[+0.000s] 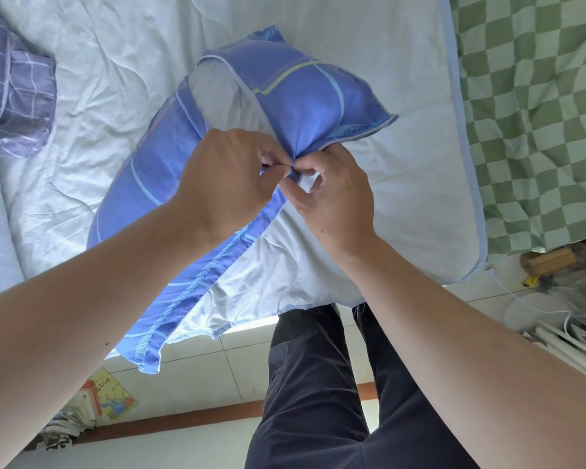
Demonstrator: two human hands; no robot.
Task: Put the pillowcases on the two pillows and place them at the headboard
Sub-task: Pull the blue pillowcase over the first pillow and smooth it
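Note:
A white pillow [217, 93] lies on the bed, partly wrapped in a blue pillowcase [298, 96] with pale stripes. The case's open edge gapes and shows the pillow inside. My left hand [224, 184] and my right hand [332, 201] meet at the middle of the opening, each pinching a bit of the blue fabric between thumb and fingers. The case's lower flap [186, 299] trails over the bed edge toward me. A second pillowcase [14, 96], grey-purple with a check pattern, lies crumpled at the far left on the bed.
The white quilted bedding [115, 79] covers the bed. A green checkered blanket [535, 113] lies on the right. My dark-trousered legs [318, 384] stand on a tiled floor [237, 377]. Books [112, 394] lie at bottom left, and a white rack [569, 346] and clutter at right.

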